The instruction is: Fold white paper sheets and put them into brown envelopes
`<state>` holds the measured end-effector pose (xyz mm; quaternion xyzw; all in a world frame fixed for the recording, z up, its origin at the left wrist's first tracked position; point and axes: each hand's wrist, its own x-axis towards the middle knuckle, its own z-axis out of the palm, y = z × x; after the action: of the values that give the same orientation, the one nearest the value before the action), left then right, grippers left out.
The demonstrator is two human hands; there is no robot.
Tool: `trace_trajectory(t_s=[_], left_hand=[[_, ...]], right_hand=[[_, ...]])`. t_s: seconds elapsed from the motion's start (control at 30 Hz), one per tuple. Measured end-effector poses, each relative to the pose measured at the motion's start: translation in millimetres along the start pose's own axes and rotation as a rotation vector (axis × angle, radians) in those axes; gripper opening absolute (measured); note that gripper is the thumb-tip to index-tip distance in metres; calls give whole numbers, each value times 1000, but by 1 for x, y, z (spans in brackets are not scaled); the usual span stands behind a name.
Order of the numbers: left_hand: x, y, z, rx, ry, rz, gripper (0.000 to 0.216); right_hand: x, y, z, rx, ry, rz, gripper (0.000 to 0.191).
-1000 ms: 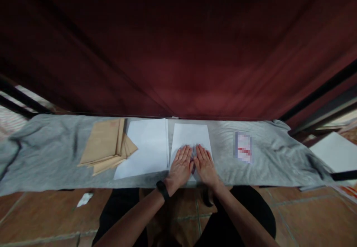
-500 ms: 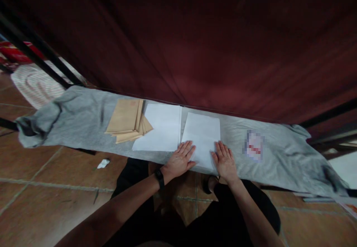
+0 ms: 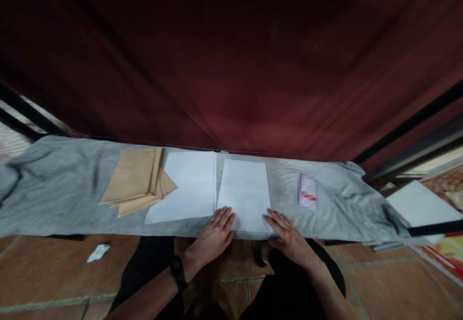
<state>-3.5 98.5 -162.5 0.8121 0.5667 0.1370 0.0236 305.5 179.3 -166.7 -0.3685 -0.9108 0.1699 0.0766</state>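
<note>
Envelopes (image 3: 132, 173) overlap paper (image 3: 191, 182) | pixelated item (image 3: 308, 193) unreadable | our left hand (image 3: 214, 235) hides corner of white sheet (image 3: 244, 190), right hand (image 3: 289, 238) at edge | fingers (image 3: 218, 218) outstretched

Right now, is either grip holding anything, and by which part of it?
Nothing appears held: the left hand and right hand are open, fingers resting on the white paper near its two near corners.

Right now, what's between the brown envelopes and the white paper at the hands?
The head view shows more white paper, partly overlapped by the brown envelopes, then a narrow strip of gray cloth.
</note>
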Motion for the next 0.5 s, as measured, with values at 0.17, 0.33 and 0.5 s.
trace_trajectory(t_s=[0.17, 0.33, 0.5], left_hand=[[3, 0, -2, -11, 5, -18, 47], [9, 2, -5, 18, -38, -45, 45], [15, 2, -7, 21, -38, -58, 41]], right_hand=[[6, 4, 3, 15, 88, -26, 64], [8, 1, 2, 38, 113, -18, 55], [11, -1, 2, 51, 118, -17, 48]])
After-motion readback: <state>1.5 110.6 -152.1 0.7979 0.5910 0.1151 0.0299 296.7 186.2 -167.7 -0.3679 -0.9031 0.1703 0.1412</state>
